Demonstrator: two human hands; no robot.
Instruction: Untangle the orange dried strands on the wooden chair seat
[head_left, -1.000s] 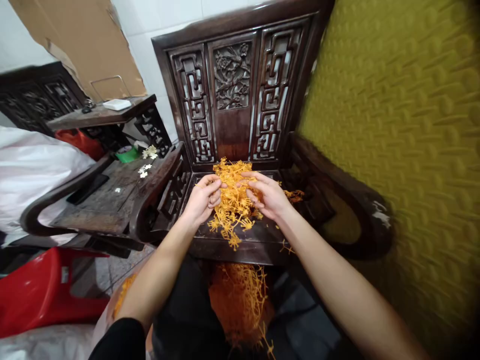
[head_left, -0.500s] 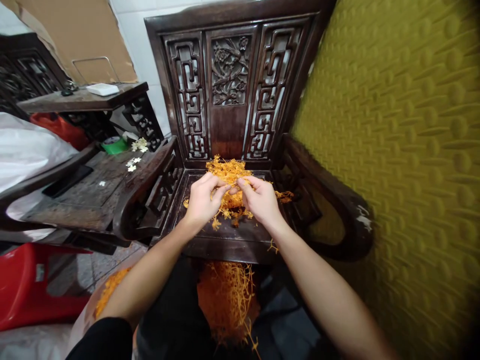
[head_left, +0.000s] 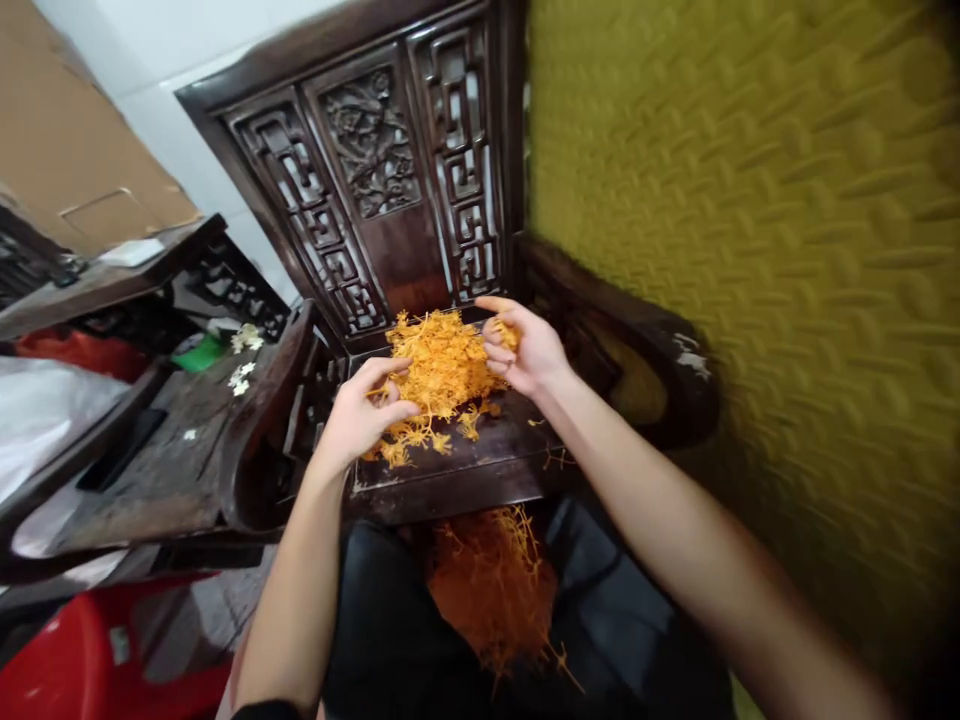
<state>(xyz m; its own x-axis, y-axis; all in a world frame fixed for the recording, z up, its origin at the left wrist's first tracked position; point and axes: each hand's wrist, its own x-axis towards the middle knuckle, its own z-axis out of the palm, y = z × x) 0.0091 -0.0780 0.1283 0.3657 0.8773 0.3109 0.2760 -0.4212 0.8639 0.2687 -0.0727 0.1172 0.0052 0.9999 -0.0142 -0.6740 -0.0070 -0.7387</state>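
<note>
A loose heap of orange, thin-stemmed branching sprigs (head_left: 442, 360) lies on the dark wooden chair seat (head_left: 480, 450); I cannot make out what plant they are. At the heap's left edge is my left hand (head_left: 360, 415), thumb and forefinger apart, with a thin orange stem showing among its curled fingers. My right hand (head_left: 529, 350) is at the right of the heap, palm turned inward. Its lower fingers curl around a small bunch of orange bits (head_left: 505, 333), while the forefinger points out. Between my legs, an orange-brown container or bag (head_left: 487, 590) has long orange stems over it.
The chair has a carved back (head_left: 371, 140) and curved armrests. To the left, a wooden seat (head_left: 165, 470) bears a dark phone-like slab, green tape (head_left: 199, 352) and pale flowers. A red plastic stool (head_left: 67, 650) stands lower left. A yellow-green textured surface (head_left: 750, 200) rises at right.
My hands, together over the heap before, have moved apart, left hand to the left and right hand up and right. The right palm has turned inward, showing orange bits. The view has tilted.
</note>
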